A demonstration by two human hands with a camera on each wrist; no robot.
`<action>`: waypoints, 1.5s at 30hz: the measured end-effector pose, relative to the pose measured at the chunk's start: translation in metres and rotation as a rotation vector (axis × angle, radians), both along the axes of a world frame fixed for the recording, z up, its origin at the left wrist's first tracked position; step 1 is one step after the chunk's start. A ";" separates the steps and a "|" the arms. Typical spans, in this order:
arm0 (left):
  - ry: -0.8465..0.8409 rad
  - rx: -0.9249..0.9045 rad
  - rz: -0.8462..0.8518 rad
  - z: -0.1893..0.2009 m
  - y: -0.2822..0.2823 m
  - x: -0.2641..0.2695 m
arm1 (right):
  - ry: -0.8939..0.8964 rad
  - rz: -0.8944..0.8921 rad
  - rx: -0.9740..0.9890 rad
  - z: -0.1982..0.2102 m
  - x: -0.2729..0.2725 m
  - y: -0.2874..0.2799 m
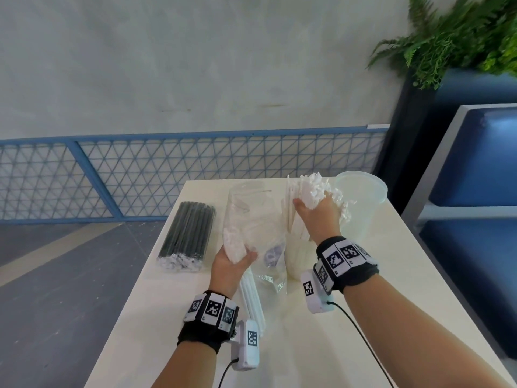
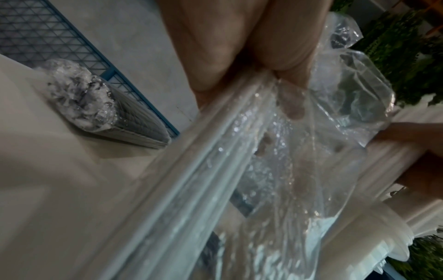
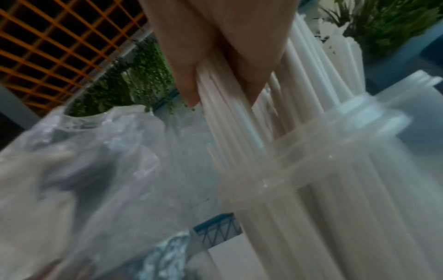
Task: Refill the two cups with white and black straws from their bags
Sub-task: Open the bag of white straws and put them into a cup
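Nearest to the person, some loose white straws [image 1: 253, 301] lie on the cream table [image 1: 321, 345], between the two forearms. Just above them the left hand [image 1: 230, 266] grips the clear plastic bag [image 1: 251, 219] near its lower part, with the fingers curled around the plastic and around a few white straws that are inside. In the left wrist view the fingers [image 2: 294, 111] show through the wrinkled film, pressed on it. The bag stands up from the hand and its upper part looks mostly empty.

To the right of the bag, the right hand [image 1: 316, 217] holds a thick bundle of white straws [image 1: 310, 189]. The fingers close around the bundle from above, and the upper ends fan out past the hand. The lower ends of this bundle go down into a clear cup [image 1: 298, 261] that stands on the table just beside the bag. In the right wrist view the straws pass between the thumb and the fingers [image 3: 189, 62] and enter the rim of the cup [image 3: 299, 151].

Behind the right hand a second clear cup [image 1: 361, 191] stands near the far right corner of the table. I cannot tell if something is inside.

On the left side of the table, apart from both hands, the sealed bag of black straws [image 1: 187, 236] lies flat.

Behind the table there is a blue mesh fence [image 1: 167, 169], a grey wall and a green plant [image 1: 461, 37] at the upper right.
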State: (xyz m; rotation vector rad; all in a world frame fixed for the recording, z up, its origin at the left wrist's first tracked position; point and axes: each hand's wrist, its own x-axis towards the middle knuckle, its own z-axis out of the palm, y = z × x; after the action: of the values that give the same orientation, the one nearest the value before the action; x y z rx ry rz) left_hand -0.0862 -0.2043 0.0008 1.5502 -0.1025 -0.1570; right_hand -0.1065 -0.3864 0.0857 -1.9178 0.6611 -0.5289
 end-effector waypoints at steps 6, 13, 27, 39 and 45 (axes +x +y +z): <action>0.000 0.011 0.017 -0.001 0.001 0.000 | -0.385 -0.156 -0.393 -0.017 -0.029 -0.005; -0.007 -0.028 -0.024 0.008 0.000 -0.005 | -0.131 0.038 -0.038 -0.032 -0.023 -0.025; -0.015 -0.001 -0.041 0.001 0.004 0.005 | -0.036 -0.022 -0.247 -0.027 0.002 -0.023; -0.012 0.045 -0.060 -0.006 0.000 0.009 | -0.164 -0.176 0.092 -0.029 -0.012 -0.040; -0.003 0.079 -0.060 -0.011 0.000 0.012 | -0.301 -0.100 0.009 0.007 -0.013 -0.037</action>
State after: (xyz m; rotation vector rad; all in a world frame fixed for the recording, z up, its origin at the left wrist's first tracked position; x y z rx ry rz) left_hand -0.0739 -0.2047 -0.0107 1.6272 -0.1473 -0.2081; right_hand -0.1193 -0.4236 0.0928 -1.7552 0.5634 -0.8570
